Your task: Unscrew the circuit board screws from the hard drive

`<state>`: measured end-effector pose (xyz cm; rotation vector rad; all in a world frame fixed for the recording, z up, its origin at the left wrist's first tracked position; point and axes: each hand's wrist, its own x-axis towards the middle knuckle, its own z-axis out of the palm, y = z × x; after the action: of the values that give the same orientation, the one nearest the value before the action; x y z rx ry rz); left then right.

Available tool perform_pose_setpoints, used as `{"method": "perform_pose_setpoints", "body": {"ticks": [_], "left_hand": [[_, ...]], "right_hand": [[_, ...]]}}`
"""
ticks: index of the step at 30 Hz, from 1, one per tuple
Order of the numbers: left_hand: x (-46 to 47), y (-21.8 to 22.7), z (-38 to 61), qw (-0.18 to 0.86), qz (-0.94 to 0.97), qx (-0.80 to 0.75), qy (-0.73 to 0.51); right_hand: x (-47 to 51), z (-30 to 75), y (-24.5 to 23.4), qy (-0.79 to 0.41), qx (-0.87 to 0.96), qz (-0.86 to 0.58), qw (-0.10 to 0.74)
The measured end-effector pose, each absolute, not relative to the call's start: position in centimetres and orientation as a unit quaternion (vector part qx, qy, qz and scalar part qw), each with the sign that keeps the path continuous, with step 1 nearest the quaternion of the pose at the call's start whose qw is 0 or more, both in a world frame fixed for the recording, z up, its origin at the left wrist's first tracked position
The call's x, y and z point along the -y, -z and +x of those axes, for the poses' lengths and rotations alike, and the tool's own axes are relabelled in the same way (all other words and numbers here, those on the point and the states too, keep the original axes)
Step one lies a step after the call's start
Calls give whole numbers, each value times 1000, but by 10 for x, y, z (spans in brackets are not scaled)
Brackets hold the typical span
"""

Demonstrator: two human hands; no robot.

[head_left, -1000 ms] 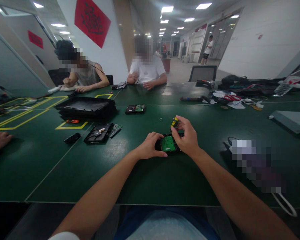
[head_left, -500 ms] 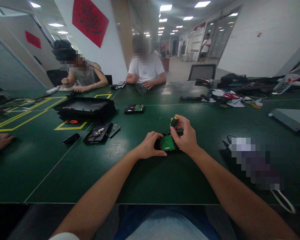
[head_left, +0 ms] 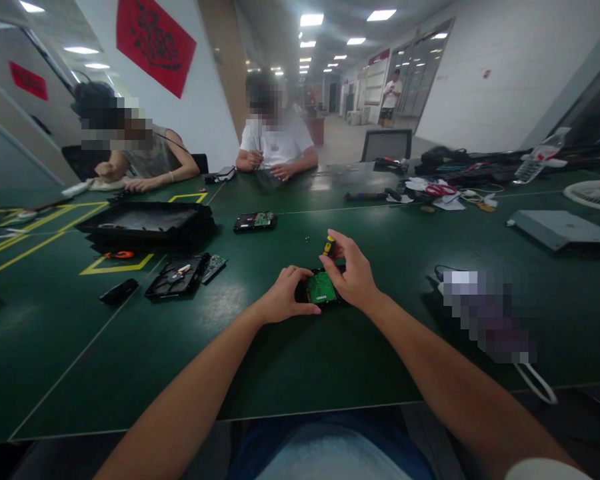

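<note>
A hard drive (head_left: 322, 288) lies on the green table, its green circuit board facing up. My left hand (head_left: 286, 297) grips the drive's left end, thumb along the near edge and fingers along the far side. Between the thumb and fingers of my right hand (head_left: 353, 270) is a screwdriver (head_left: 329, 246) with a yellow and black handle, held upright over the board's right part. My fingers hide its shaft and tip. A few tiny bits, perhaps screws (head_left: 307, 239), lie just beyond the drive.
Left are an opened hard drive (head_left: 174, 277), a loose circuit board (head_left: 213, 268), a black tray (head_left: 150, 220) and a dark object (head_left: 119, 292). Another drive (head_left: 255, 221) lies farther back. A blurred-out object (head_left: 485, 313) and a grey box (head_left: 563, 230) are right. Two people sit opposite.
The view has turned slightly to the right, so everything sits farther left. The screwdriver handle shows more yellow, as if turned. Both hands keep their holds.
</note>
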<state>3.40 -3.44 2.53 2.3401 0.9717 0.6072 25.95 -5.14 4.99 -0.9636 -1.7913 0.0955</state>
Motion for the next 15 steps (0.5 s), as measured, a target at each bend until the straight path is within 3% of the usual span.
{"method": "perform_pose_setpoints", "body": {"ticks": [15], "left_hand": [[33, -23, 34, 261, 867, -358, -226]], "right_hand": [[51, 259, -48, -46, 757, -405, 510]]}}
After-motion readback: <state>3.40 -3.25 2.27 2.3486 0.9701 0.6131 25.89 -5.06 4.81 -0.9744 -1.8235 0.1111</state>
